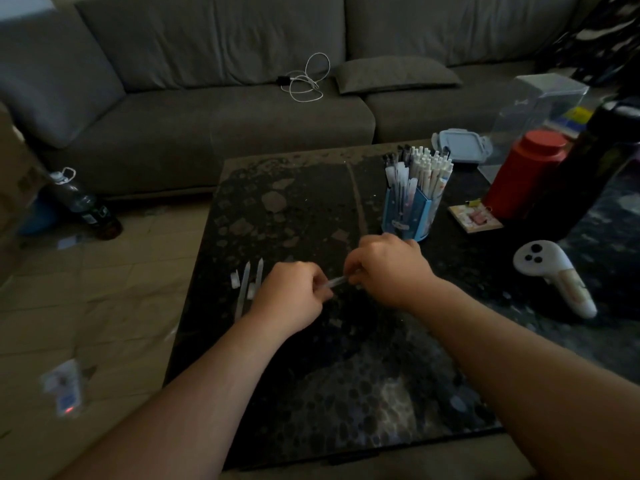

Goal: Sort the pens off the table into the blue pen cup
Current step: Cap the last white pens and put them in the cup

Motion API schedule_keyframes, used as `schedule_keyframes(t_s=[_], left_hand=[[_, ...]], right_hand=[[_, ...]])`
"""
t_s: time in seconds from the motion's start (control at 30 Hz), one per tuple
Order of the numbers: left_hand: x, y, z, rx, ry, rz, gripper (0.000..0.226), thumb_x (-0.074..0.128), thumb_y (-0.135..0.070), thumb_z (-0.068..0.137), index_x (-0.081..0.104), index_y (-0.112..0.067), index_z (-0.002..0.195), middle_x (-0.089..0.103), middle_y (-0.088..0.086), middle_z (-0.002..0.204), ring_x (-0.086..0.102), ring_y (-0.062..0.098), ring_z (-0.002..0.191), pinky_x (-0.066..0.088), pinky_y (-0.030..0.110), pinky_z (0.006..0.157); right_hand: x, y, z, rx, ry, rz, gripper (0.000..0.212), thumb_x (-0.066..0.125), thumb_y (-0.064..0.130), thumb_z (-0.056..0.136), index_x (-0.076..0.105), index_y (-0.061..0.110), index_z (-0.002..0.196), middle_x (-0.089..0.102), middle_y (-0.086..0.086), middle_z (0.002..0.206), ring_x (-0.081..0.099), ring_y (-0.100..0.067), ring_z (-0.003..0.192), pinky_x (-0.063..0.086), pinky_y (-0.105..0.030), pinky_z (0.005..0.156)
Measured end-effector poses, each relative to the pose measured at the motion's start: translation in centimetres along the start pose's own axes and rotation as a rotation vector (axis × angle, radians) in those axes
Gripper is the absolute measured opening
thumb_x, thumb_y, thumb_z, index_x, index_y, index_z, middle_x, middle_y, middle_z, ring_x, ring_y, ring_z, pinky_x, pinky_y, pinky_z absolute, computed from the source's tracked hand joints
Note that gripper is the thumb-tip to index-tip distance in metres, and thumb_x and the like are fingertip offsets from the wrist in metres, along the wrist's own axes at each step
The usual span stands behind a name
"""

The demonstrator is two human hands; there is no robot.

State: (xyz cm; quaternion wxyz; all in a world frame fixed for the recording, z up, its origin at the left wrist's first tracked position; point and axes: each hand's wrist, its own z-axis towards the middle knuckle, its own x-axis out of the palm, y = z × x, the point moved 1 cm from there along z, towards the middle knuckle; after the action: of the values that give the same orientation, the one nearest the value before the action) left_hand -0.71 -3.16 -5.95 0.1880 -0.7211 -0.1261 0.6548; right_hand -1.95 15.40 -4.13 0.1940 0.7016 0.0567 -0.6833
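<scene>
Both hands meet over the middle of the dark stone table. My left hand and my right hand each grip one end of a clear pen, held level just above the tabletop. Two more pale pens and small caps lie on the table left of my left hand. The blue pen cup stands upright beyond my right hand, packed with several white and dark pens.
A white handheld controller lies at the right. A red canister, a dark bottle, a grey lidded box and a small notepad crowd the far right. The sofa stands behind; a bottle lies on the floor.
</scene>
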Motion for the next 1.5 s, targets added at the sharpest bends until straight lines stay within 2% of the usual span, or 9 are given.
schedule_keyframes(t_s=[0.13,0.33,0.5,0.67,0.93,1.07,1.23,1.37,1.5], left_hand=[[0.5,0.0,0.3,-0.02,0.046,-0.02,0.019,0.076,-0.04,0.094,0.076,-0.035,0.113,0.07,-0.013,0.097,0.065,0.006,0.091,0.058,0.032,0.085],[-0.1,-0.1,0.2,0.039,-0.055,-0.126,0.022,0.072,-0.038,0.099,0.076,-0.033,0.12,0.072,-0.016,0.101,0.061,-0.002,0.089,0.042,0.014,0.072],[-1.1,0.0,0.3,0.065,-0.172,-0.176,0.029,0.067,-0.041,0.102,0.072,-0.031,0.129,0.069,-0.019,0.1,0.056,-0.004,0.082,0.033,0.006,0.067],[-0.2,-0.6,0.1,0.11,-0.134,-0.167,0.026,0.065,-0.044,0.103,0.072,-0.035,0.126,0.061,-0.023,0.096,0.052,-0.012,0.082,0.034,0.008,0.066],[0.1,-0.6,0.1,0.133,-0.077,-0.133,0.022,0.065,-0.046,0.102,0.074,-0.04,0.121,0.064,-0.023,0.097,0.053,-0.01,0.082,0.035,0.009,0.067],[0.1,-0.8,0.0,0.142,-0.066,-0.132,0.021,0.064,-0.044,0.103,0.074,-0.04,0.121,0.063,-0.022,0.097,0.053,-0.01,0.082,0.036,0.01,0.066],[0.2,-0.7,-0.2,0.158,-0.054,-0.119,0.02,0.065,-0.043,0.102,0.075,-0.04,0.119,0.068,-0.021,0.107,0.057,-0.006,0.088,0.038,0.01,0.071],[0.0,-0.1,0.0,0.161,-0.034,-0.094,0.019,0.065,-0.044,0.102,0.075,-0.041,0.117,0.067,-0.023,0.105,0.059,-0.005,0.092,0.044,0.015,0.075],[-2.0,1.7,0.7,0.038,-0.158,0.064,0.018,0.064,-0.043,0.101,0.076,-0.041,0.114,0.072,-0.016,0.109,0.065,0.008,0.098,0.057,0.034,0.086]], right_hand=[[0.2,-0.5,-0.2,-0.012,0.048,-0.077,0.021,0.067,0.042,0.099,0.064,0.045,0.119,0.046,0.016,0.108,0.044,-0.016,0.113,0.042,-0.046,0.095],[-0.8,-1.6,-0.5,-0.004,0.004,0.048,0.015,0.072,0.036,0.097,0.07,0.04,0.111,0.056,0.015,0.102,0.053,-0.011,0.104,0.051,-0.037,0.094],[-4.7,-3.0,-0.8,0.199,-0.359,0.553,0.017,0.067,0.025,0.102,0.066,0.038,0.113,0.062,0.016,0.104,0.061,0.0,0.095,0.051,-0.022,0.081],[-8.7,-5.2,-1.0,0.376,-0.902,0.799,0.004,0.067,0.028,0.104,0.07,0.028,0.107,0.071,0.012,0.094,0.072,-0.006,0.087,0.063,-0.033,0.081],[-5.6,-7.0,0.2,0.449,-0.716,0.492,0.009,0.069,0.029,0.102,0.075,0.024,0.098,0.069,0.008,0.089,0.063,-0.006,0.08,0.052,-0.029,0.071],[-5.5,-7.1,0.6,0.505,-0.635,0.435,0.016,0.068,0.033,0.102,0.077,0.025,0.114,0.072,0.003,0.102,0.066,-0.015,0.093,0.052,-0.032,0.073],[-4.0,-7.1,0.9,0.554,-0.483,0.424,0.025,0.064,0.034,0.105,0.074,0.027,0.126,0.076,-0.001,0.113,0.066,-0.012,0.087,0.044,-0.024,0.055],[-3.8,-6.7,0.3,0.565,-0.53,0.467,0.027,0.063,0.03,0.106,0.07,0.027,0.131,0.076,-0.001,0.104,0.064,-0.007,0.073,0.042,-0.024,0.052],[-4.1,-4.7,-0.8,0.476,-0.679,0.563,0.013,0.062,0.02,0.104,0.065,0.032,0.11,0.068,0.006,0.085,0.066,-0.008,0.074,0.048,-0.025,0.06]])
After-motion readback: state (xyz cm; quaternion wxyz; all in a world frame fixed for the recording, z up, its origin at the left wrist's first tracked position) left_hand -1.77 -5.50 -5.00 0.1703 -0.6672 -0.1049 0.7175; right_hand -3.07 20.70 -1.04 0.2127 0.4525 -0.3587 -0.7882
